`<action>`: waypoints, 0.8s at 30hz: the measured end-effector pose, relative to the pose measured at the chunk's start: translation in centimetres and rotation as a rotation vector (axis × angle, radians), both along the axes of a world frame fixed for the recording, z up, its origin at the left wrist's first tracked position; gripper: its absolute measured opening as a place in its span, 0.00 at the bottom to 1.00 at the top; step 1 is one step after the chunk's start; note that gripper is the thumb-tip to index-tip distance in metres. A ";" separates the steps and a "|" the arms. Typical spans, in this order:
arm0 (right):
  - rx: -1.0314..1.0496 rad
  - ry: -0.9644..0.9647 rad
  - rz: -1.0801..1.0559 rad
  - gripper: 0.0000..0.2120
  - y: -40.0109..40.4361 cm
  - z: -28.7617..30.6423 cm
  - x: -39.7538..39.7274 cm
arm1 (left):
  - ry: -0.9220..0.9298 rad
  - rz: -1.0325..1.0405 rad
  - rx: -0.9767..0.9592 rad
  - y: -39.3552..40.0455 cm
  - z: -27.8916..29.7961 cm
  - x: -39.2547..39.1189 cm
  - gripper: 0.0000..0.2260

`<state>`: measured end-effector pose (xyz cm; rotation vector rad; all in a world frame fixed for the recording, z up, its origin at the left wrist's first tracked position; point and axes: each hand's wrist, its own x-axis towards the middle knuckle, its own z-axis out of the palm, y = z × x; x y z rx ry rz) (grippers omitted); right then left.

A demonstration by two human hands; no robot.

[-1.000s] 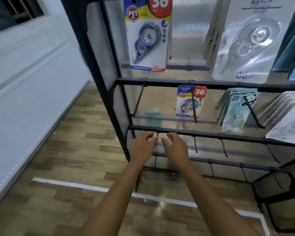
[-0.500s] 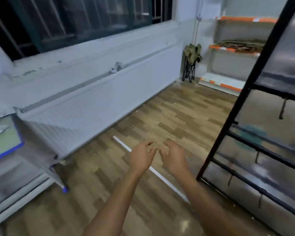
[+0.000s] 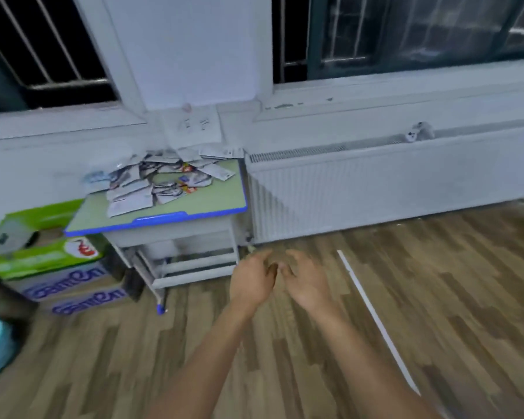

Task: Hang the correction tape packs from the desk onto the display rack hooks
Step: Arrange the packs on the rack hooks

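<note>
Currently scattered white correction tape packs (image 3: 152, 182) on green blue-edged counter (image 3: 218, 201), well apart from empty, loosely curled left hand (image 3: 251, 282) and right hand (image 3: 307, 284); white radiator (image 3: 375, 189) beside counter.

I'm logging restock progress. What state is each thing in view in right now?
Correction tape packs: loose heap lying on the desk, none hung.
Desk: upright by the radiator, top partly covered.
Left hand: empty, fingers loosely curled, over the floor.
Right hand: empty, fingers loosely curled, beside the left.
Cardboard boxes: stacked on the floor, left of the desk.
</note>
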<state>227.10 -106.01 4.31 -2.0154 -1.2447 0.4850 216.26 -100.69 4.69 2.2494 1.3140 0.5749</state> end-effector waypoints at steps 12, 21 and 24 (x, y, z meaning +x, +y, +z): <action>-0.078 0.084 0.272 0.17 25.3 -1.9 -5.6 | 0.050 0.363 -0.095 22.4 -1.7 -6.8 0.21; -0.221 0.075 0.361 0.17 39.8 -4.3 -7.6 | 0.077 0.493 -0.214 35.3 -3.3 -9.9 0.24; -0.267 0.058 0.359 0.18 44.3 -5.2 -8.3 | 0.130 0.482 -0.241 39.8 -3.9 -11.1 0.24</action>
